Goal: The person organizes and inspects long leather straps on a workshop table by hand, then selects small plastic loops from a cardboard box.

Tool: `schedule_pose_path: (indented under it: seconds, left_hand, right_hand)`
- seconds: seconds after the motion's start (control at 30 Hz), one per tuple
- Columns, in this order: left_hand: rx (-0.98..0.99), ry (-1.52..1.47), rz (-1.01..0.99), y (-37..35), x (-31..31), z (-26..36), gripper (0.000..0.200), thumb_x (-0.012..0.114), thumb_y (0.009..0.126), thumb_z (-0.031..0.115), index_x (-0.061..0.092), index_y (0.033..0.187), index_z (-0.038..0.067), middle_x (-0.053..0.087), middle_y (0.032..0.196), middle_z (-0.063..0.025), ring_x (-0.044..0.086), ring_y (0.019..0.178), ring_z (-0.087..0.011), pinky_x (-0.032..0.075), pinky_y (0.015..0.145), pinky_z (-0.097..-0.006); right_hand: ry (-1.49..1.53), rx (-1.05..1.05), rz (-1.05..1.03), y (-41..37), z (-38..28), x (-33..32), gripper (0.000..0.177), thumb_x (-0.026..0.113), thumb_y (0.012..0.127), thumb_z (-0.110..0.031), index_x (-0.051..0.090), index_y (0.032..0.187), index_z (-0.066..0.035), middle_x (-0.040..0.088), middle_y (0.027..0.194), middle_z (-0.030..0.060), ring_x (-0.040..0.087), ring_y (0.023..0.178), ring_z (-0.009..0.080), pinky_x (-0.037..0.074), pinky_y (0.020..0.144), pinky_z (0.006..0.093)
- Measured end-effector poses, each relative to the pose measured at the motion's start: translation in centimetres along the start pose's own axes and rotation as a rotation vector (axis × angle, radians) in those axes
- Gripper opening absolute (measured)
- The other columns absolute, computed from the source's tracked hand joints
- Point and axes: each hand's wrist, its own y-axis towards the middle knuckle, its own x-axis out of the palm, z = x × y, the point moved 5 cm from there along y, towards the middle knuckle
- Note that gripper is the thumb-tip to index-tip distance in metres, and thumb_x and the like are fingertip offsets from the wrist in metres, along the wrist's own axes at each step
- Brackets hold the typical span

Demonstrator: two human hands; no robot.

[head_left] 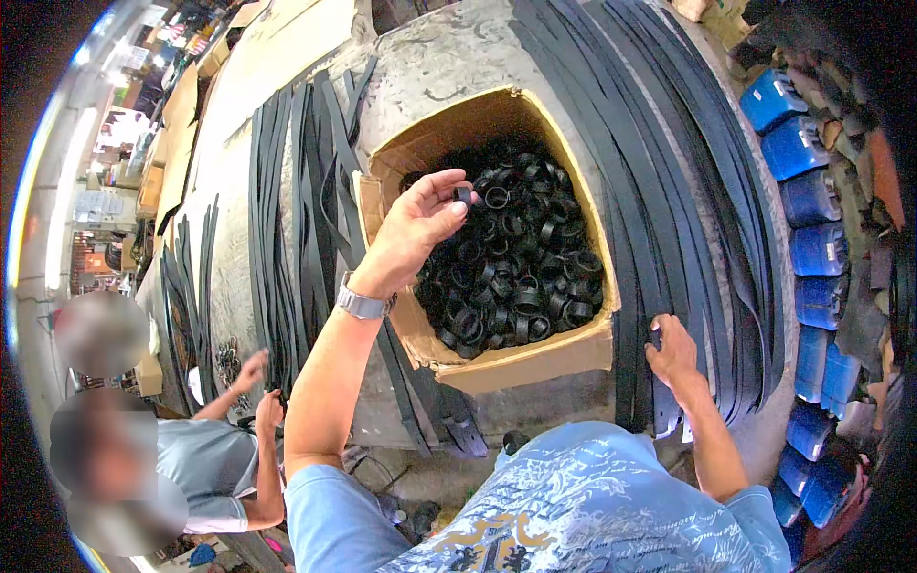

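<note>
My left hand [427, 222], with a metal-banded watch at its wrist, is over the cardboard box [516, 365]. Pinched between its thumb and fingers is a small black loop [462, 195]. Inside the box lies a heap of similar black loops [525, 294]. To the right of the box, my right hand [673, 350] is closed over the near part of a row of long black straps [635, 220]. At its fingertips shows a small black piece [655, 337]; whether it is a loop or a strap end I cannot make out.
More black straps [277, 210] lie left of the box on the grey table [430, 57]. Blue containers [802, 196] line the right side. At lower left, another person in a grey shirt [205, 468] has both hands near the left straps.
</note>
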Motion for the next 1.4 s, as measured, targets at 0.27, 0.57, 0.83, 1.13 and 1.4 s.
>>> schedule_pose_path:
  seconds: [0.27, 0.57, 0.83, 1.13, 1.4]
  left_hand:
    - [0.027, 0.097, -0.056, -0.4, 0.1, 0.4, 0.041, 0.063, 0.094, 0.01, 0.051, 0.133, 0.004, 0.062, 0.121, -0.0055, 0.059, 0.11, -0.0113, 0.048, 0.091, -0.0236]
    - [-0.115, -0.024, 0.005, -1.2, 0.6, 1.0, 0.037, 0.063, 0.095, 0.013, 0.05, 0.129, 0.009, 0.061, 0.123, -0.0088, 0.061, 0.112, -0.0195, 0.052, 0.094, -0.0309]
    - [-0.078, -0.125, 0.067, -0.9, -0.5, 0.3, 0.046, 0.065, 0.092, 0.007, 0.046, 0.134, 0.009, 0.063, 0.122, -0.0121, 0.062, 0.111, -0.0225, 0.053, 0.095, -0.033]
    - [-0.105, -0.142, 0.095, -0.8, -0.6, 0.1, 0.049, 0.064, 0.092, 0.005, 0.042, 0.136, 0.007, 0.062, 0.123, -0.0127, 0.063, 0.112, -0.0239, 0.053, 0.095, -0.034]
    - [-0.151, -0.068, 0.111, -1.0, -0.4, 0.2, 0.043, 0.061, 0.094, 0.011, 0.047, 0.135, 0.007, 0.062, 0.123, -0.0115, 0.063, 0.109, -0.023, 0.053, 0.095, -0.0372]
  right_hand:
    - [0.013, -0.01, -0.008, -0.5, -0.2, -0.4, 0.04, 0.072, 0.076, -0.01, 0.047, 0.108, -0.01, 0.055, 0.106, 0.0155, 0.056, 0.105, 0.0404, 0.046, 0.085, 0.048]
    - [-0.003, -0.025, 0.006, -0.4, -0.1, -0.1, 0.038, 0.07, 0.076, -0.012, 0.049, 0.107, -0.009, 0.055, 0.103, 0.0154, 0.057, 0.102, 0.039, 0.047, 0.084, 0.0477]
    - [-0.002, -0.03, 0.002, -0.4, 0.0, -0.1, 0.038, 0.07, 0.076, -0.012, 0.049, 0.108, -0.01, 0.055, 0.103, 0.0152, 0.056, 0.103, 0.0389, 0.046, 0.084, 0.0482]
    - [-0.007, -0.025, 0.001, -0.4, -0.1, -0.2, 0.038, 0.071, 0.076, -0.011, 0.048, 0.106, -0.009, 0.055, 0.103, 0.0158, 0.056, 0.103, 0.0397, 0.046, 0.085, 0.0476]
    - [0.019, -0.047, 0.035, -0.4, 0.4, 0.2, 0.038, 0.07, 0.075, -0.012, 0.053, 0.108, -0.009, 0.058, 0.105, 0.0155, 0.058, 0.103, 0.0381, 0.048, 0.084, 0.0458]
